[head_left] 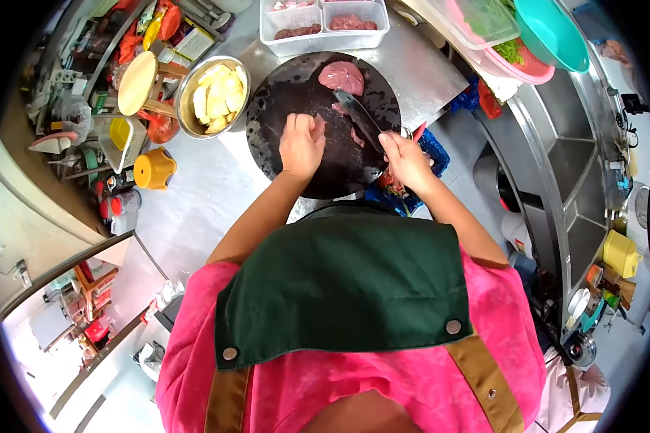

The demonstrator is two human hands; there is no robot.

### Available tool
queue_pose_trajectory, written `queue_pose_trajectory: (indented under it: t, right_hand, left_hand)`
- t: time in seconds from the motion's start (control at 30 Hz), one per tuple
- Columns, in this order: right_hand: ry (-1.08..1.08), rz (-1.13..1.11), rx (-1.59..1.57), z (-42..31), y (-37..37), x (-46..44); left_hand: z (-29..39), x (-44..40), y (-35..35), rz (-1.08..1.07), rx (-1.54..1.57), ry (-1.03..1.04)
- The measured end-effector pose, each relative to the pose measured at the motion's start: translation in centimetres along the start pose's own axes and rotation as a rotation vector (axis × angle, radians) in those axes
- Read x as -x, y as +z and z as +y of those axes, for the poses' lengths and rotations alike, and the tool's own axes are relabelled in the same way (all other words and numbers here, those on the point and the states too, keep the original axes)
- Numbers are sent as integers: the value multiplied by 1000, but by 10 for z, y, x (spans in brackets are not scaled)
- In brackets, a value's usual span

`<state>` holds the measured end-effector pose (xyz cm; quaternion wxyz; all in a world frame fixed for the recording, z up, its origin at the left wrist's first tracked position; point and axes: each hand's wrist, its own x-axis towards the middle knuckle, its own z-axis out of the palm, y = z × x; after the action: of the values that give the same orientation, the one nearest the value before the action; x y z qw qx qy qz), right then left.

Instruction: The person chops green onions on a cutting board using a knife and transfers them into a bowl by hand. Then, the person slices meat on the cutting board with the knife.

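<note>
A round dark cutting board (278,90) lies on the metal counter. My left hand (301,144) is closed over its left half, fingers curled on a piece of raw meat (318,128) that shows at their right side. In my right hand (406,159) is the handle of a knife (360,117), its dark blade slanting up and left over the board. A larger slab of raw meat (341,77) rests near the board's top edge, just beyond the knife tip. Small meat scraps (357,138) lie beside the blade.
Left of the board stands a metal bowl (183,108) of pale yellow pieces. Behind it is a divided clear container (325,45) with meat. A pink basin (531,76) and a teal basin (552,36) sit at upper right. A blue-lined bin (435,153) is below the board's right edge.
</note>
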<state>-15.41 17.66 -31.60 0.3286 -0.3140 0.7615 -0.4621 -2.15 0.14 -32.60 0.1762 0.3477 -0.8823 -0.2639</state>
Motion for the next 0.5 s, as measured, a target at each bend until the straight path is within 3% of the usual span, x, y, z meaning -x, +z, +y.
queue_pose_trajectory:
  t: [0.03,0.07,0.17,0.2,0.3,0.5]
  right_hand:
    - [1,0,-13,1,0,1]
    - [2,1,-13,-4,-1,2]
    - [31,-23,48,-23,-5,7]
    - [9,-33,108,-24,-5,9]
    - [-24,-64,240,-33,-8,21]
    - [-75,-126,376,-31,2,35]
  left_hand:
    - [0,0,-3,100,-87,168]
    - [-1,4,-4,99,-87,169]
    - [-15,24,2,-83,43,444]
    - [-17,31,6,-83,194,411]
    - [-19,32,6,-13,187,348]
    - [-23,27,15,-93,72,541]
